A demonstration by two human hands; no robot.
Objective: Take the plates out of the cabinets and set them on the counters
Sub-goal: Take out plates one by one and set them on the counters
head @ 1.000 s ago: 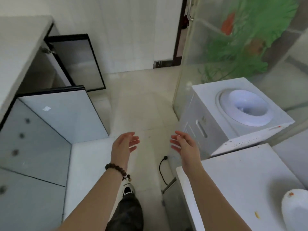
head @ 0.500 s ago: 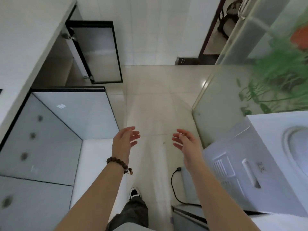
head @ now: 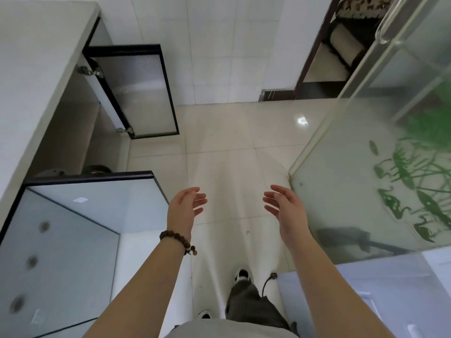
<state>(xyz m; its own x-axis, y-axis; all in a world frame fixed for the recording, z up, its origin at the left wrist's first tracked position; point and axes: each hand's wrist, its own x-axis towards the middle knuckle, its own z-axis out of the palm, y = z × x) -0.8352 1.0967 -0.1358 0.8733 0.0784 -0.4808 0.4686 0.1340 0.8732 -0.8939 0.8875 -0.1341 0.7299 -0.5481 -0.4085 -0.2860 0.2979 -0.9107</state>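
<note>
Both hands are held out empty above the tiled floor (head: 219, 142); the left hand (head: 184, 211), with a bead bracelet (head: 179, 241) at its wrist, and the right hand (head: 284, 211) face each other palm to palm, the fingers (head: 199, 201) spread loosely and closed on nothing. No plate can be made out with certainty; the task's things are judged to lie in the lower cabinets at the left, under the tabletop (head: 36, 69). Two cabinet doors stand open: the far door (head: 139, 93) and the near door (head: 97, 203); between them, on the dim cabinet shelf (head: 73, 147), two dark round shapes (head: 95, 169) are seen, too shadowed to be named plates or lids. On the right a frosted glass panel (head: 366, 179) with green leaves is seen.

If plates are kept there, they are expected to be stiff, smooth, fairly heavy when stacked, and breakable; a hold at opposite rims with both hands, thumbs on top and fingers beneath, is judged safest; a stack is better lifted level, and the open door edges are to be cleared on the way out.
</note>
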